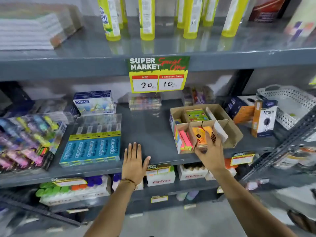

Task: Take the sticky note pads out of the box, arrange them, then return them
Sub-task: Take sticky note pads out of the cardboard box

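A brown cardboard box (229,127) with dividers stands on the middle grey shelf (150,134), right of centre. Its front left compartment holds pink, yellow and green sticky note pads (183,141). A green printed pad (196,114) lies in a rear compartment. My right hand (211,149) grips a stack of orange sticky note pads (201,135) at the box's front middle compartment. My left hand (134,161) rests flat, fingers spread, on the shelf's front edge, left of the box, holding nothing.
Blue Apsara pencil boxes (90,151) and a clear display case sit left of my left hand. Coloured packs fill the far left. Orange and navy cartons (261,120) and a white basket (289,106) stand right of the box. Yellow bottles (147,19) line the upper shelf.
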`<state>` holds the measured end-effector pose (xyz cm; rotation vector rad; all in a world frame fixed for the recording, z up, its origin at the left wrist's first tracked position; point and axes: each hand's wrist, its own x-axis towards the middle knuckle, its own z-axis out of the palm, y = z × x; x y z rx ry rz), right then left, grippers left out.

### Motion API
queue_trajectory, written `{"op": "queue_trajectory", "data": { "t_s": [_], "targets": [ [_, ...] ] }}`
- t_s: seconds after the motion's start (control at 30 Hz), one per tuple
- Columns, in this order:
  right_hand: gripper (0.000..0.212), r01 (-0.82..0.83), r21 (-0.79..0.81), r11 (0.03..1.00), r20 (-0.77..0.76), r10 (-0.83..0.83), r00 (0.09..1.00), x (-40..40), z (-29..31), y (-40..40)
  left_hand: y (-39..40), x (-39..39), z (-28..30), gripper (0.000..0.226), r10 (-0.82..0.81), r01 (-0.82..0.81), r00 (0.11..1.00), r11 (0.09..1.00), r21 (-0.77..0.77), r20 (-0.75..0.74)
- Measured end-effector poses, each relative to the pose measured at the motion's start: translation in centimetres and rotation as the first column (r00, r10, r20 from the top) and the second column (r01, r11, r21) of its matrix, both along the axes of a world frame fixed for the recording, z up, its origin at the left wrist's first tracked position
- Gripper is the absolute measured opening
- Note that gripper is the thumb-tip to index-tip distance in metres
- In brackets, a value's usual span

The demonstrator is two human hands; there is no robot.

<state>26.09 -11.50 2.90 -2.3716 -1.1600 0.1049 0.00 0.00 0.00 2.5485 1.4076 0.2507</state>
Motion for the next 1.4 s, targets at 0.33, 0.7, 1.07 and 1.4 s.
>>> {"op": "queue_trajectory", "data": {
  "t_s": [0.33, 0.7, 1.07, 1.4],
  "targets": [
    [0.091, 0.023, 0.019, 1.0, -0.044, -0.023, 0.999, 1.0, -1.3, 0.6, 0.3, 0.1, -0.8, 0.094, 0.04, -0.038, 0.998, 0.998, 0.057, -0.043],
    [0.09, 0.033, 0.053, 0.998, -0.049, -0.03, 0.998, 0.7, -0.8, 1.2, 0.6, 0.1, -0.7, 0.071, 0.034, -0.029, 0.993, 0.998, 0.05, -0.109],
    [0.088, 0.055, 0.025, 0.998, -0.049, -0.053, 0.997, 0.9, -0.5, 1.1, 0.8, 0.0, -0.8, 0.067, 0.018, -0.013, 0.995, 0.999, 0.051, -0.097],
    [0.077, 0.273, 0.327, 0.905, -0.207, -0.213, 0.955, -1.3, 2.4, -0.1, 2.2, -3.3, 2.0, 0.074, 0.053, -0.066, 0.997, 0.968, 0.242, 0.06]
  ]
}}
